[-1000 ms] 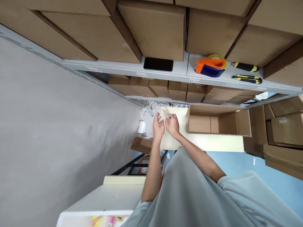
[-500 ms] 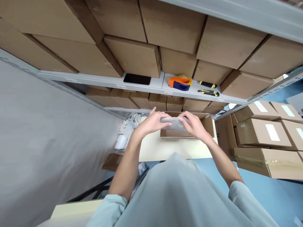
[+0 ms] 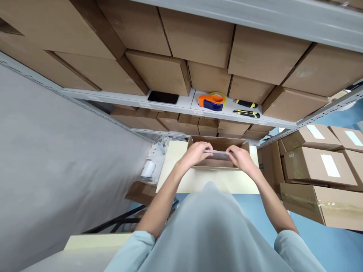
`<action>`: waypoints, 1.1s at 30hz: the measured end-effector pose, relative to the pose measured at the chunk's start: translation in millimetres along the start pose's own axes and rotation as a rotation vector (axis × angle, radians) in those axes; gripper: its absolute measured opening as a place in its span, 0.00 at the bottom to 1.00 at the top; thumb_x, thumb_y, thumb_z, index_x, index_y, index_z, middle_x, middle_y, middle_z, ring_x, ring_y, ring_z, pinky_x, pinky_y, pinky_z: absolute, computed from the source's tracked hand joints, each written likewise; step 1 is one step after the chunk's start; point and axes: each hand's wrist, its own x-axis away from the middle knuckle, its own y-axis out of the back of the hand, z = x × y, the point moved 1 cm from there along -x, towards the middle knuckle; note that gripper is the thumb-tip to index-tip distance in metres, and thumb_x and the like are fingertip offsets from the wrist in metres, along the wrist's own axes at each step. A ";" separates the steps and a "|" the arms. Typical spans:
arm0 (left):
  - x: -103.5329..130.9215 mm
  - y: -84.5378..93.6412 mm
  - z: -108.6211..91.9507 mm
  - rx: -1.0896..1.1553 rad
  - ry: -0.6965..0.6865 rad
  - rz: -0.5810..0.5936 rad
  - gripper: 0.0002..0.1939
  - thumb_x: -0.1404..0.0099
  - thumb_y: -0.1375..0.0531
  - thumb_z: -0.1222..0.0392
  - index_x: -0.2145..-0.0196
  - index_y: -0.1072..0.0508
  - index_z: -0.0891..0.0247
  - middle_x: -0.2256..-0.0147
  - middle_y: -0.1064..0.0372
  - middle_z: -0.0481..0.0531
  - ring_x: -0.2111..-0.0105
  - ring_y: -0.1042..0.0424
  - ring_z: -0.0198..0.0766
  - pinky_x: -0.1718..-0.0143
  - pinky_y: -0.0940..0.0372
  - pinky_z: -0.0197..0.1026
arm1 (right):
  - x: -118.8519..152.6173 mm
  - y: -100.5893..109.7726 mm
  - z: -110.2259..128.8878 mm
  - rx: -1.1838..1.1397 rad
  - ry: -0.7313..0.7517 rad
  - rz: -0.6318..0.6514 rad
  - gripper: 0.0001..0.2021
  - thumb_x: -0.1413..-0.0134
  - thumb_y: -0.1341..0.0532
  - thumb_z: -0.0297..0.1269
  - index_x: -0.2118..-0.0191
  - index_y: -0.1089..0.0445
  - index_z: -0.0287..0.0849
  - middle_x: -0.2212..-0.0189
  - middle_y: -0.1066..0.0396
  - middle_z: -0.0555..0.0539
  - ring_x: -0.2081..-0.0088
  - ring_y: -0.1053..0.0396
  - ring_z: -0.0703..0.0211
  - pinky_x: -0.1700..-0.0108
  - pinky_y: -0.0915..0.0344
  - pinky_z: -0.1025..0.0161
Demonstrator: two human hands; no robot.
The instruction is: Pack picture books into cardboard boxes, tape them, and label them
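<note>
We find the cardboard carton (image 3: 218, 143) set up and open on the cream tabletop (image 3: 175, 160). The left hand (image 3: 198, 153) and right hand (image 3: 240, 158) pinch opposite ends of a thin grey strip (image 3: 219, 155) over its opening. Strip not yet released, carton not yet closed; contact between them we cannot confirm.

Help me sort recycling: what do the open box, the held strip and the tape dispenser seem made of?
Box: apparently matt cardboard, by its brown walls. Strip: perhaps smooth plastic film, greyish and thin; paper possible. Dispenser: probably smooth plastic, brightly coloured.
</note>
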 end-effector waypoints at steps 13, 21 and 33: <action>-4.4 -43.0 36.2 -0.027 0.070 -0.034 0.12 0.34 0.31 0.45 0.71 0.20 0.52 0.71 0.21 0.55 0.65 0.21 0.53 0.37 0.34 0.59 | -17.9 -26.0 -19.4 0.232 -0.113 0.227 0.11 0.26 0.44 0.28 0.52 0.24 0.45 0.55 0.18 0.40 0.58 0.20 0.47 0.61 0.37 0.60; 34.8 -7.4 38.6 -0.087 0.149 -0.314 0.15 0.27 0.38 0.49 0.47 0.20 0.54 0.50 0.20 0.61 0.47 0.22 0.60 0.38 0.32 0.58 | 21.5 5.2 -44.0 0.143 -0.121 -0.207 0.15 0.24 0.48 0.37 0.47 0.25 0.42 0.47 0.21 0.35 0.44 0.24 0.42 0.41 0.29 0.48; 104.3 -30.3 52.3 -0.082 0.467 -0.415 0.22 0.28 0.35 0.47 0.41 0.27 0.59 0.49 0.23 0.61 0.49 0.21 0.56 0.46 0.26 0.54 | 97.6 -33.9 -66.9 -0.392 -0.621 -0.441 0.26 0.39 0.35 0.60 0.50 0.22 0.42 0.56 0.16 0.37 0.59 0.18 0.48 0.53 0.22 0.52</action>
